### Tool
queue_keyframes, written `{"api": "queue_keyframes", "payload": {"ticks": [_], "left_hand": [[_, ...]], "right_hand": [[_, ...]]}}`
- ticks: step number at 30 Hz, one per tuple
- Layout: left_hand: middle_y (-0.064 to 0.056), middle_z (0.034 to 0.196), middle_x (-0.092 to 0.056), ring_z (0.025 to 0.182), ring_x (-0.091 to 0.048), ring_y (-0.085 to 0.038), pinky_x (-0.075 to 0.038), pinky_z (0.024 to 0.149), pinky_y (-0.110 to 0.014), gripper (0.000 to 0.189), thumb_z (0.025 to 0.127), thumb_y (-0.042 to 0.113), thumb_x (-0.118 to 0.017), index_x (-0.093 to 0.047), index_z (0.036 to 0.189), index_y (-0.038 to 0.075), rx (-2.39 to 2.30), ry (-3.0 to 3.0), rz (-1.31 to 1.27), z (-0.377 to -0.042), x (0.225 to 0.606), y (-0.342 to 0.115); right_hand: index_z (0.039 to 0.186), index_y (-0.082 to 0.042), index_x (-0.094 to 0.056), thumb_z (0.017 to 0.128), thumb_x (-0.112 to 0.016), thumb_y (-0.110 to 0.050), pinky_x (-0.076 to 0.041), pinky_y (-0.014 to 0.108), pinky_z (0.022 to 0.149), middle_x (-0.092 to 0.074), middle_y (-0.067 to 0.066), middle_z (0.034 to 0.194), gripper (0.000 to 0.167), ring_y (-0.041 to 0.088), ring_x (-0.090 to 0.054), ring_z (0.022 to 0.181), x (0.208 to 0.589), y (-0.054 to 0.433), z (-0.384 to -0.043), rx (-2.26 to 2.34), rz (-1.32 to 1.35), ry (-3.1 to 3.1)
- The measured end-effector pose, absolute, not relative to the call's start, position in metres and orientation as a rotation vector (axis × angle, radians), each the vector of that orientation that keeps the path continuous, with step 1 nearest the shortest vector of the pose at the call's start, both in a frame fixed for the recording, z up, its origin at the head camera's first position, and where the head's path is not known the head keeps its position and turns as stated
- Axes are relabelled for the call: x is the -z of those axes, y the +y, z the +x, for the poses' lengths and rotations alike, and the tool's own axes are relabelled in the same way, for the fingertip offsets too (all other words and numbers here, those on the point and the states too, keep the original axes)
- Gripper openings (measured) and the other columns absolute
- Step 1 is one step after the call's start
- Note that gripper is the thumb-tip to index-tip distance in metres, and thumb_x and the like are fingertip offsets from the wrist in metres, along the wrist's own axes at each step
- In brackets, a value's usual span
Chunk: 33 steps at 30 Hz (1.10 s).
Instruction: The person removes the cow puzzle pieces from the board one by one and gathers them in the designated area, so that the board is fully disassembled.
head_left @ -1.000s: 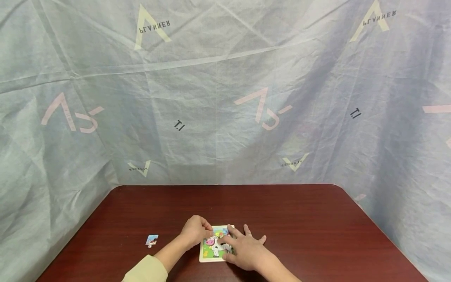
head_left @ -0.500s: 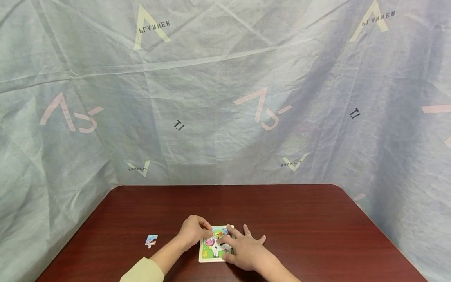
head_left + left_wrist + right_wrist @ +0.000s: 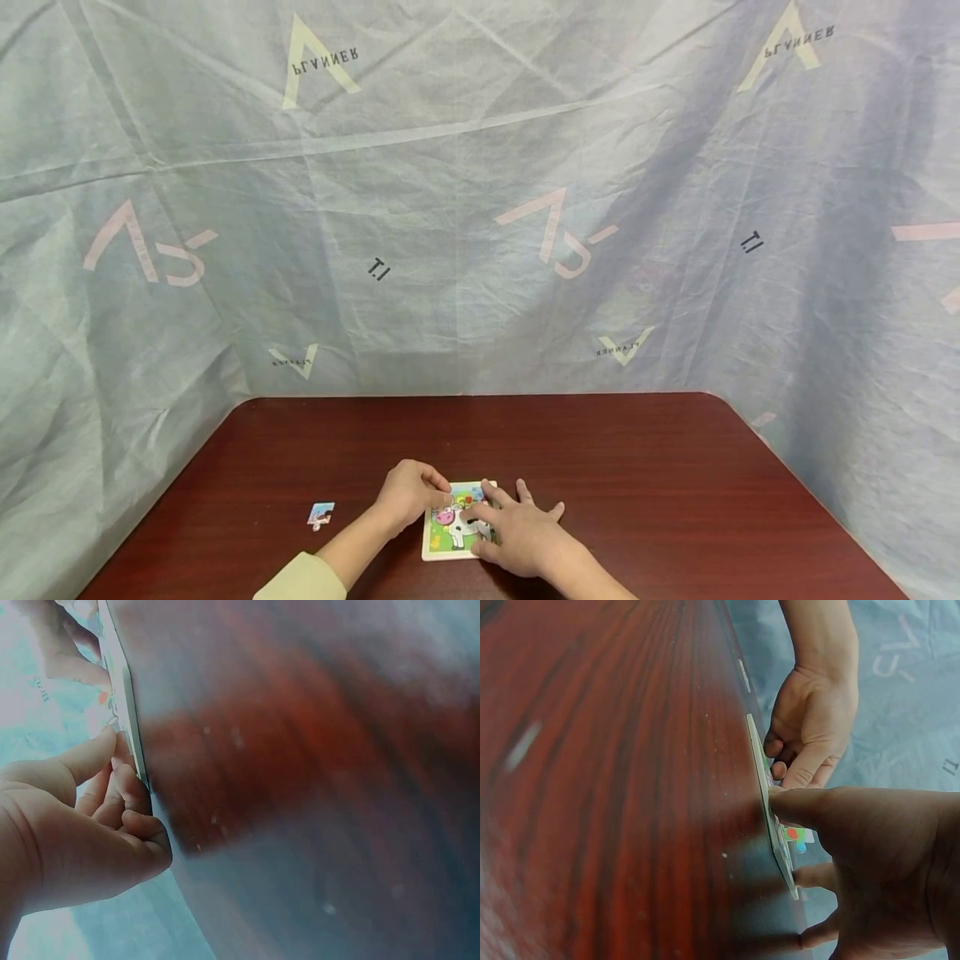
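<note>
A small cow jigsaw puzzle [image 3: 437, 546] in a pale frame lies flat near the table's front. At its upper left corner my left hand [image 3: 407, 497] pinches what seems to be a puzzle piece between thumb and curled fingers; the piece is mostly hidden. My right hand [image 3: 522, 536] spreads over the puzzle's right side, with the index fingertip on the cow and the thumb by the lower edge. In the right wrist view, a green, red and blue piece [image 3: 799, 838] stands up slightly from the board behind the right thumb.
One loose puzzle piece [image 3: 321, 515] lies on the table left of the left forearm. The dark red wooden table [image 3: 615, 450] reaches back to a grey printed cloth [image 3: 465, 292], which hangs around its back and sides.
Both hands stay in nearly the same place on the puzzle. The head view shifts very slightly; no piece visibly changes position.
</note>
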State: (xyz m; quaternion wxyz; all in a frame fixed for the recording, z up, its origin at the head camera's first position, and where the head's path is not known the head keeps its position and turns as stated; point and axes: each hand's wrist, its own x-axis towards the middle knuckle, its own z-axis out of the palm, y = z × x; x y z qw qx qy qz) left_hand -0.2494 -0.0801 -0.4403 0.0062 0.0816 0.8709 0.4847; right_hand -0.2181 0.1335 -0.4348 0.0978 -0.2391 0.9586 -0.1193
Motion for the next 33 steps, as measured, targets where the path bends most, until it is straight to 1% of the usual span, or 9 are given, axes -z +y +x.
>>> {"api": "queue_keyframes", "payload": {"ticks": [11, 21, 33], "left_hand": [[0.001, 0.070, -0.064, 0.066, -0.059, -0.012, -0.049, 0.060, -0.028, 0.009, 0.079, -0.004, -0.081, -0.074, 0.080, 0.002, -1.568, 2.684, 0.246, -0.2505, 0.4439, -0.0801], [-0.001, 0.071, -0.064, 0.068, -0.059, -0.013, -0.051, 0.064, -0.031, 0.009, 0.080, -0.004, -0.079, -0.073, 0.080, 0.002, -1.600, 2.622, 0.211, -0.2498, 0.4432, -0.0793], [-0.001, 0.073, -0.063, 0.070, -0.058, -0.014, -0.048, 0.063, -0.030, 0.007, 0.082, -0.004, -0.077, -0.071, 0.081, 0.000, -1.602, 2.609, 0.218, -0.2481, 0.4408, -0.0788]], "right_hand": [[0.135, -0.046, -0.057, 0.095, -0.064, -0.052, -0.026, 0.090, 0.079, -0.034, 0.000, 0.162, 0.040, 0.055, -0.030, 0.141, 0.4346, 0.1332, -0.2183, 0.338, -0.711, 2.840], [0.135, -0.047, -0.057, 0.096, -0.063, -0.053, -0.025, 0.090, 0.079, -0.034, 0.001, 0.162, 0.041, 0.055, -0.030, 0.141, 0.4353, 0.1336, -0.2178, 0.334, -0.718, 2.853], [0.136, -0.046, -0.056, 0.096, -0.063, -0.053, -0.027, 0.090, 0.078, -0.035, 0.002, 0.161, 0.041, 0.055, -0.031, 0.140, 0.4348, 0.1323, -0.2171, 0.325, -0.720, 2.855]]}}
